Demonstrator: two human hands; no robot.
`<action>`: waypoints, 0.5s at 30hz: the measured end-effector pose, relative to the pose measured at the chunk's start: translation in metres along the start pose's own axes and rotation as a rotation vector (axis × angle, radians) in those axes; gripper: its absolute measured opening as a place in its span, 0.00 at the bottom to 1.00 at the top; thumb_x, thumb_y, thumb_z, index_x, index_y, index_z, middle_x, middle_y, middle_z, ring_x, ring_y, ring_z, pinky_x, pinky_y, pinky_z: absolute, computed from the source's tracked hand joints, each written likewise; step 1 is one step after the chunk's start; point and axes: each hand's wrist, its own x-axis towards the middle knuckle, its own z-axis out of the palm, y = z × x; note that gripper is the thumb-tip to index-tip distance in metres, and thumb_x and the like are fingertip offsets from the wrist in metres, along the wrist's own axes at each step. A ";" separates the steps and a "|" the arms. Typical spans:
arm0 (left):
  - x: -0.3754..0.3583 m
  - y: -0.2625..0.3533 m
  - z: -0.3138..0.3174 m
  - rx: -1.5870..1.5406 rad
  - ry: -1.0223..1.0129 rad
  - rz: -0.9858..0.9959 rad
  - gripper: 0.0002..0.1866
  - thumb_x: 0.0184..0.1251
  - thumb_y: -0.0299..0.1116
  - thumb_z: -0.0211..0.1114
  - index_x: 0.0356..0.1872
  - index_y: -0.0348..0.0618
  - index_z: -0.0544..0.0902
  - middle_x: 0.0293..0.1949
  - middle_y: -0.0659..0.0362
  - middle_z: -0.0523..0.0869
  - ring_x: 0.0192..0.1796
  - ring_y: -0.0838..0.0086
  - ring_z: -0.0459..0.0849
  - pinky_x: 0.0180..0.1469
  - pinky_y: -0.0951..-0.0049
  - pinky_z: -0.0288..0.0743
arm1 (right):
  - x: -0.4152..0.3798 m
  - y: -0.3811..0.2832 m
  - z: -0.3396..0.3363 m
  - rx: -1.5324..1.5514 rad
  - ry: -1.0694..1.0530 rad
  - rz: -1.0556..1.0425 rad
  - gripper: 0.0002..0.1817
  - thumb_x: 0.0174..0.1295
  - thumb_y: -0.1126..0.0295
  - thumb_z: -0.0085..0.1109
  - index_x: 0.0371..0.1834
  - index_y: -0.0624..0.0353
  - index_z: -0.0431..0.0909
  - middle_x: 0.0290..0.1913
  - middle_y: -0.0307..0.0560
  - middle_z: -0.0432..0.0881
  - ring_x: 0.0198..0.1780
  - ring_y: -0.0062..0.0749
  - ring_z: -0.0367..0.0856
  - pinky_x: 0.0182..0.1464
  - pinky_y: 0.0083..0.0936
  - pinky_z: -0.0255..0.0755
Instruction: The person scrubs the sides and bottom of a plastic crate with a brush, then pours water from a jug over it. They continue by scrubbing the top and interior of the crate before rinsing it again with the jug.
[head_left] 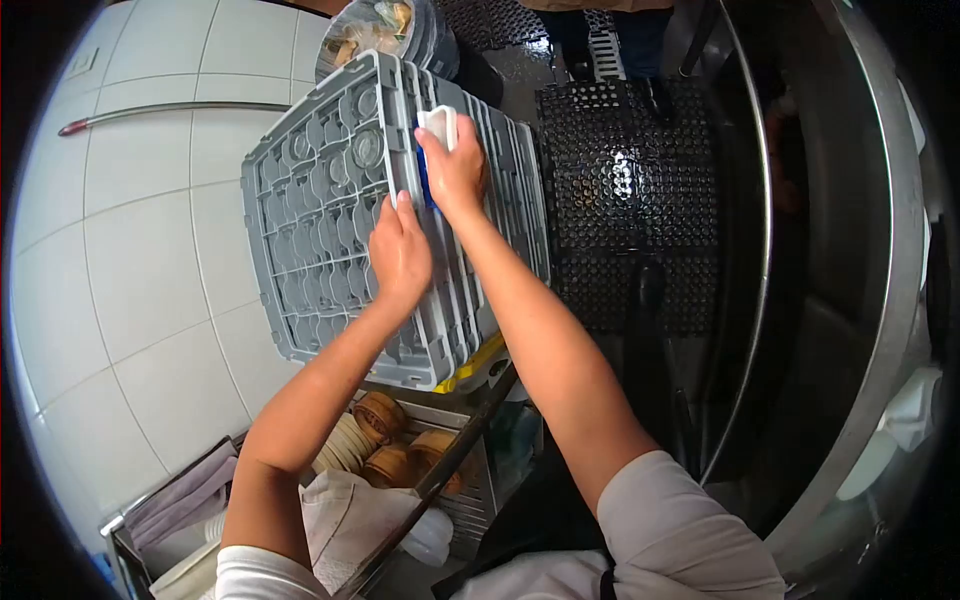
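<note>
A grey compartmented glass rack (320, 262) tops a stack of similar racks (510, 190) by the tiled wall. Clear glass shapes show in a few of its cells. My left hand (402, 252) is closed on the rack's near rim, fingers over the edge. Farther along the same side, my right hand (458, 172) is closed at a white-framed handle (438, 118), with a blue strip (427, 178) just beside it. Most of the fingers of my right hand are hidden behind the rack's side.
Behind the stack stands a lined bin (435, 40) with refuse. Below are a metal shelf (470, 430), round wooden containers (380, 415) and a pale cloth (335, 510). A wet black mat (630, 200) covers the floor, where a person's legs (640, 45) show. A steel counter edge (885, 330) runs along the right.
</note>
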 end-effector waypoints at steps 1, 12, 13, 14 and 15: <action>-0.002 0.001 0.001 -0.015 0.003 0.007 0.25 0.84 0.47 0.44 0.45 0.30 0.78 0.33 0.35 0.82 0.39 0.38 0.80 0.46 0.47 0.71 | 0.007 -0.001 0.002 -0.023 0.003 -0.013 0.24 0.59 0.52 0.69 0.54 0.54 0.79 0.45 0.55 0.87 0.47 0.53 0.86 0.50 0.42 0.76; -0.001 0.007 -0.005 0.046 -0.044 -0.035 0.21 0.83 0.44 0.45 0.44 0.33 0.78 0.26 0.34 0.82 0.33 0.33 0.82 0.36 0.40 0.70 | 0.007 0.001 0.005 0.007 -0.030 0.021 0.20 0.59 0.58 0.70 0.49 0.55 0.79 0.41 0.53 0.87 0.44 0.47 0.86 0.47 0.38 0.76; -0.001 0.007 -0.005 0.062 -0.054 -0.039 0.21 0.83 0.43 0.46 0.44 0.33 0.78 0.26 0.34 0.82 0.33 0.34 0.82 0.36 0.39 0.70 | 0.033 -0.010 0.013 -0.051 -0.051 0.029 0.22 0.58 0.53 0.70 0.50 0.54 0.79 0.43 0.56 0.87 0.45 0.54 0.86 0.48 0.41 0.76; -0.002 0.011 -0.007 0.031 -0.042 -0.016 0.21 0.83 0.43 0.46 0.43 0.32 0.78 0.25 0.33 0.81 0.33 0.34 0.81 0.36 0.39 0.69 | 0.058 -0.017 0.023 -0.057 -0.041 -0.008 0.24 0.58 0.50 0.69 0.51 0.53 0.79 0.44 0.58 0.87 0.47 0.58 0.85 0.49 0.45 0.75; -0.001 0.009 -0.005 0.030 -0.033 -0.016 0.21 0.83 0.43 0.46 0.43 0.31 0.78 0.25 0.33 0.81 0.33 0.34 0.81 0.35 0.39 0.69 | 0.077 -0.021 0.031 -0.081 -0.028 -0.031 0.24 0.58 0.50 0.69 0.51 0.53 0.79 0.45 0.58 0.87 0.48 0.59 0.85 0.50 0.47 0.75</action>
